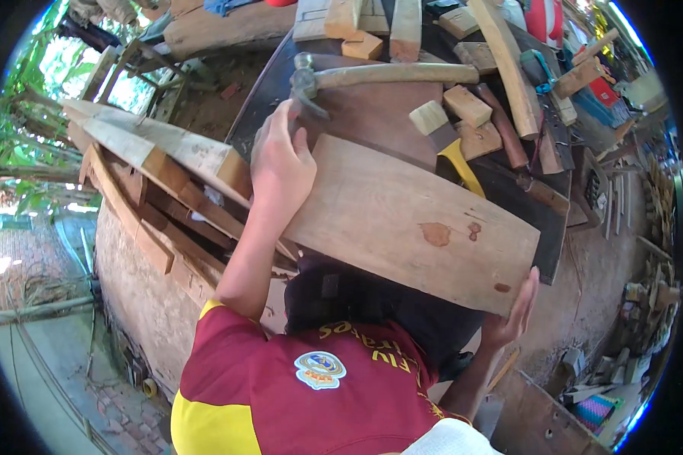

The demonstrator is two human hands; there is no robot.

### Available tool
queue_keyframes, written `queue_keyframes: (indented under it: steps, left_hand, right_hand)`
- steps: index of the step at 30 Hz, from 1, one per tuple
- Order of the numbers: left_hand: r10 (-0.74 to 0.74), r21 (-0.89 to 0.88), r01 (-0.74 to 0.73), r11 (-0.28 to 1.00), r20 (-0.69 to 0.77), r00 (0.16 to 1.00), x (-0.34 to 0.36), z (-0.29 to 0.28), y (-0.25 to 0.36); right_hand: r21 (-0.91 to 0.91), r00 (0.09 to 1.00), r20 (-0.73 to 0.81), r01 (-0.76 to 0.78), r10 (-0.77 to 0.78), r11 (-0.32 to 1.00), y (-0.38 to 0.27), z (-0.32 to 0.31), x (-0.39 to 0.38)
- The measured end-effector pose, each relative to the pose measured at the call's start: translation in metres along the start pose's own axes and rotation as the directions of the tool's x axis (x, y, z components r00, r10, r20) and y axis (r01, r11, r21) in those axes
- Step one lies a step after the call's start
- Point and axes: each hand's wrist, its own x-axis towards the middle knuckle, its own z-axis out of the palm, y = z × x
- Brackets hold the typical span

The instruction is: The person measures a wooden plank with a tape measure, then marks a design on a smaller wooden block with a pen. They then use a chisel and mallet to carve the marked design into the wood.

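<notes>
A flat, pale wooden board (387, 205), wider at the left and tapering a little to the right, lies tilted across my front, with brown knots near its right end. My left hand (282, 159) holds its left end, thumb and fingers bent near the upper left corner. At the opposite end, my right hand (514, 311) presses its palm and fingers along the narrow edge. Just beyond my left fingertips is the head of a claw hammer (395, 73), its wooden handle pointing right. Past the board's far edge lies what looks like a yellow-handled paintbrush (461, 167).
The dark worktable (558, 235) carries wood blocks (467, 106), a long wooden bar (508, 68) and a brown-handled tool (502, 125). Long timber pieces (155, 155) lean at the left. A red and blue box (603, 95) stands far right, scrap wood (645, 296) below it.
</notes>
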Motion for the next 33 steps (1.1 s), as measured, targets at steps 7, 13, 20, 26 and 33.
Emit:
queue_keyframes:
  steps: [7,13,20,26,33]
  left_hand:
    - [-0.005,-0.448,0.069,0.891,0.144,0.990,-0.029,-0.097,0.030]
    - [0.065,-0.504,-0.168,0.847,-0.217,0.974,-0.045,-0.131,0.006]
    - [-0.112,-0.593,0.082,0.801,-0.014,0.994,-0.052,-0.119,0.006]
    - [-0.059,-0.382,0.625,0.681,0.821,0.567,-0.066,-0.085,0.012]
    - [0.344,-0.224,0.835,0.502,0.938,0.045,-0.116,-0.027,0.036]
  right_hand:
    - [0.411,0.952,-0.176,0.304,-0.252,0.860,0.009,-0.012,0.044]
    - [0.722,0.881,-0.100,-0.256,0.463,0.643,0.016,-0.010,0.071]
    - [0.638,0.636,0.292,-0.686,0.714,0.350,0.012,0.006,0.096]
    - [0.531,0.611,0.452,-0.770,0.650,0.354,0.004,0.013,0.096]
    - [0.429,0.583,0.607,-0.813,0.541,0.395,-0.014,0.030,0.101]
